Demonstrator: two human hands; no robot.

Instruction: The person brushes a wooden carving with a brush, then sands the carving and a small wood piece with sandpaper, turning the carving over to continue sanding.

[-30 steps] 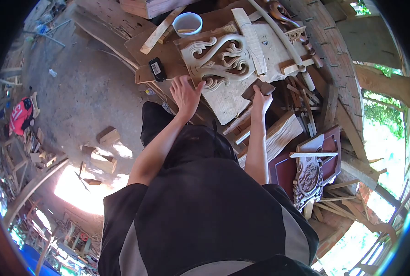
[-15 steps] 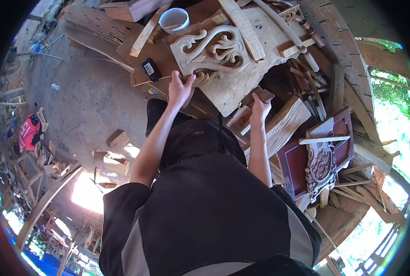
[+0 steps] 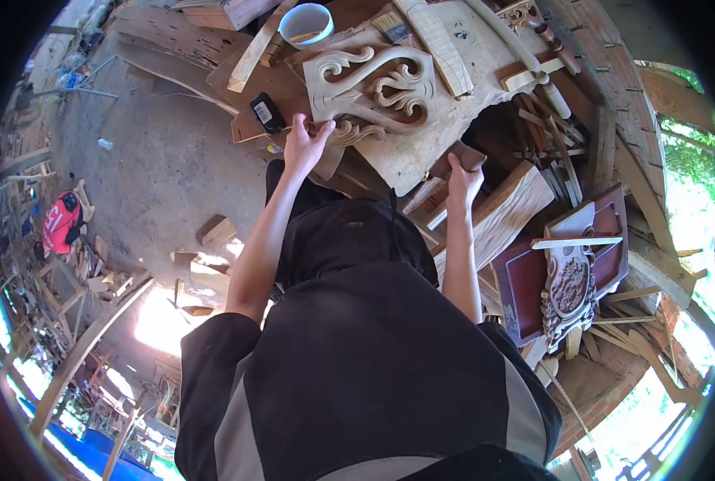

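Note:
A carved wooden panel (image 3: 357, 94) with scrolls lies on the worn workboard (image 3: 397, 164). My left hand (image 3: 305, 144) is at the panel's lower left corner, thumb and fingers closed on its edge. To the right, beyond the board's front edge, my right hand (image 3: 463, 183) grips a small brown block (image 3: 468, 156) and is apart from the panel. Next to the panel's top edge is a brush (image 3: 392, 28). A white bowl (image 3: 305, 24) stands behind the panel, and a black object with a label (image 3: 267, 113) rests left of it.
Wood offcuts (image 3: 554, 152) and a thick timber block (image 3: 506, 210) are at the right. Beyond them stands a dark red frame with a carved ornament (image 3: 570, 280). A red cloth item (image 3: 61, 224) is at the far left; small blocks (image 3: 217, 232) lie on the floor.
The whole view has shifted slightly. My right hand has turned a little, with the brown block raised. My left hand remains at the panel's corner.

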